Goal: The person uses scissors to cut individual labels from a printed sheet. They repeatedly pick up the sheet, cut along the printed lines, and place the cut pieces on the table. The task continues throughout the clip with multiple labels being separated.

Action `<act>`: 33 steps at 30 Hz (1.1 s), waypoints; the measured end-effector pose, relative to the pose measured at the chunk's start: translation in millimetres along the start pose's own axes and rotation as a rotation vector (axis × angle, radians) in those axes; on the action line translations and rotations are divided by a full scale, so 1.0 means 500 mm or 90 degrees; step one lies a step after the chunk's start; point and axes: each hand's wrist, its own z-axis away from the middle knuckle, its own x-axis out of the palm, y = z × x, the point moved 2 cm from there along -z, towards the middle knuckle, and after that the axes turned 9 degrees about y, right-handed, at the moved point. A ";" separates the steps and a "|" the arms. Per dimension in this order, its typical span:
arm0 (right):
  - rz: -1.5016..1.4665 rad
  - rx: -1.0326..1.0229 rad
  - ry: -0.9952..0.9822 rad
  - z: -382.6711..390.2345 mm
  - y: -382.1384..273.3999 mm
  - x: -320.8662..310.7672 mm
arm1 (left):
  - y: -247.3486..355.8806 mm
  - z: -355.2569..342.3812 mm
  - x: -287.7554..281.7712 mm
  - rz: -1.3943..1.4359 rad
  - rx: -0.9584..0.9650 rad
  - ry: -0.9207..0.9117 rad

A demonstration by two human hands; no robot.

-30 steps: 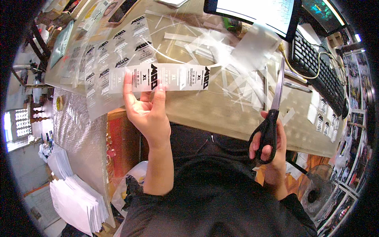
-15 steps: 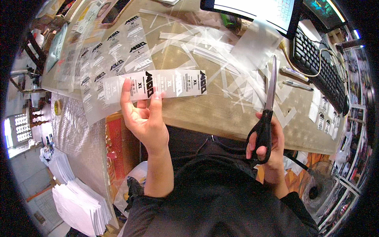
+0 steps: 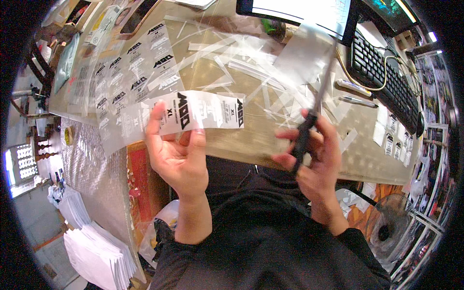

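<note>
Between thumb and fingers, my left hand [image 3: 176,150] pinches a translucent strip printed with black labels [image 3: 212,110], held above the desk's front edge. My right hand [image 3: 319,162] grips black-handled scissors [image 3: 306,137] to the right of the strip, apart from it. Their blades point up and away, look closed together, and are smeared by motion. Behind the strip, larger translucent sheets with the same kind of black print [image 3: 137,72] lie on the desk. Thin clear offcuts [image 3: 246,67] are scattered across the middle of the desk.
A black keyboard [image 3: 384,77] and a cable sit at the right, below a bright screen [image 3: 299,9]. A pen [image 3: 358,101] and small cut labels [image 3: 394,140] lie nearby. Stacked white paper [image 3: 99,253] stands at lower left, a fan [image 3: 386,227] at lower right.
My right hand has moved left and turned the scissors, which now slant with the handles nearer the strip. The strip has tilted and bent slightly in my left hand. The view has shifted a little.
</note>
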 end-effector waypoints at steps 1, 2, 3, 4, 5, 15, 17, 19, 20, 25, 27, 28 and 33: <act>0.022 -0.039 -0.009 -0.014 -0.008 0.020 | 0.005 0.003 0.009 0.005 -0.007 -0.011; 0.043 -0.076 -0.016 -0.026 -0.016 0.040 | 0.010 0.007 0.018 0.010 -0.014 -0.021; 0.060 -0.099 -0.030 -0.039 -0.024 0.057 | 0.016 0.008 0.025 0.013 -0.018 -0.030; 0.072 -0.073 -0.044 -0.047 -0.023 0.066 | 0.019 0.009 0.029 0.009 -0.034 -0.047; 0.085 -0.048 -0.057 -0.053 -0.023 0.075 | 0.025 0.009 0.038 0.014 -0.036 -0.051; -0.172 0.174 0.031 -0.123 -0.016 0.078 | 0.014 -0.006 0.028 -0.084 0.144 -0.167; -0.212 0.209 0.008 -0.137 -0.020 0.075 | 0.009 0.005 0.031 -0.045 0.067 -0.239; -0.238 0.240 -0.022 -0.146 -0.017 0.076 | -0.010 0.031 0.047 0.101 -0.027 -0.259; -0.242 0.250 -0.038 -0.149 -0.014 0.076 | -0.009 0.032 0.055 0.171 -0.054 -0.246; -0.234 0.270 -0.028 -0.142 -0.009 0.081 | -0.023 0.035 0.062 0.106 -0.125 -0.200; -0.203 0.251 0.027 -0.129 0.003 0.076 | -0.028 0.029 0.052 0.104 -0.139 -0.152; -0.194 0.246 0.052 -0.119 0.000 0.066 | -0.026 0.021 0.040 0.104 -0.144 -0.118; -0.242 0.320 -0.033 -0.002 0.017 -0.015 | -0.048 0.001 0.020 0.151 -0.182 -0.137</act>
